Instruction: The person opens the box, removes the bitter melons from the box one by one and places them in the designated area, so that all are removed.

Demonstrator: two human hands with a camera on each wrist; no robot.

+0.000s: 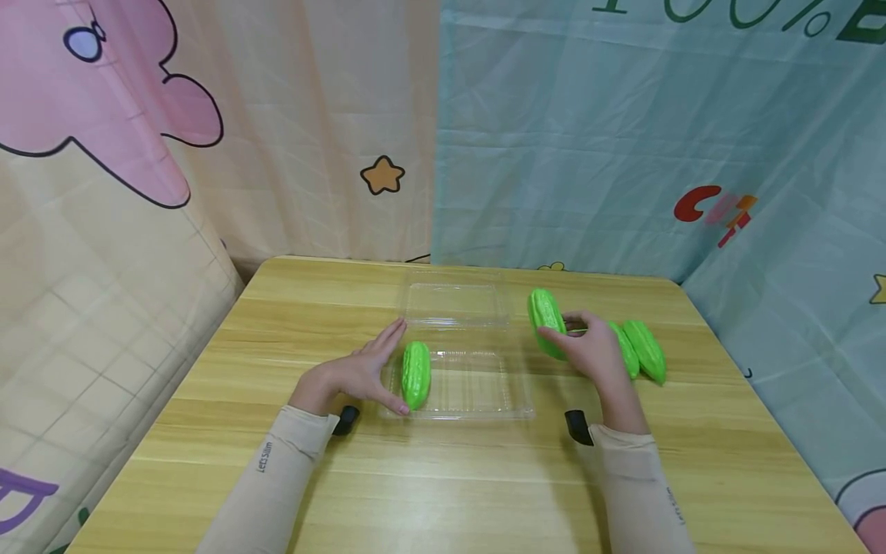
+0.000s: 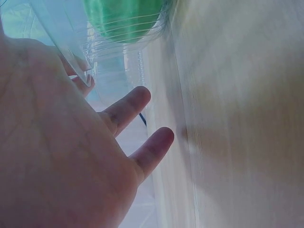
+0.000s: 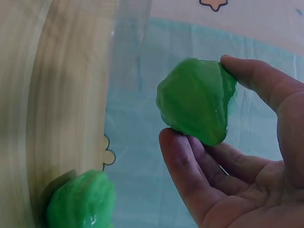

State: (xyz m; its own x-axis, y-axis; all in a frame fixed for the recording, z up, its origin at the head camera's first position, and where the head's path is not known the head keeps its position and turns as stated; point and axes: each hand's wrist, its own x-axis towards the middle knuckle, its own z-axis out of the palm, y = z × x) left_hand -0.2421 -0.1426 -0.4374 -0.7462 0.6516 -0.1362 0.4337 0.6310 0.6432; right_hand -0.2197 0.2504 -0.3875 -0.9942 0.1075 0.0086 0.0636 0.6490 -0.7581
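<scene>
Resting at the left of the scene, the left hand (image 1: 363, 373) lies flat-fingered on the pale wooden bench (image 1: 208, 431), its fingers straight and slightly spread against the left edge of the clear plastic clamshell box (image 1: 477, 400). That grip pinches nothing; judging by the contact, it is there to keep the light box from sliding. In the left wrist view the straight fingers (image 2: 142, 102) show beside the transparent wall, with green visible through it.

Inside the near half of the box, close to its left wall, lies one ridged green plastic bitter gourd (image 1: 416, 375), lengthwise and just beside the left fingertips. The far half, the open lid (image 1: 453, 304), lies flat on the bench behind it.

Right of the box, the right hand (image 1: 591, 350) holds a second green bitter gourd (image 1: 545, 322) off the bench, tilted with its far end up. The grip is a pinch: thumb on one side, fingers curled round the other, as the right wrist view shows plainly (image 3: 197, 107). The forearm runs straight up from the near edge, wrist a little bent toward the box.

Further right, two more green bitter gourds (image 1: 647, 352) lie side by side on the bench, partly behind the right hand and well apart from the box.
</scene>
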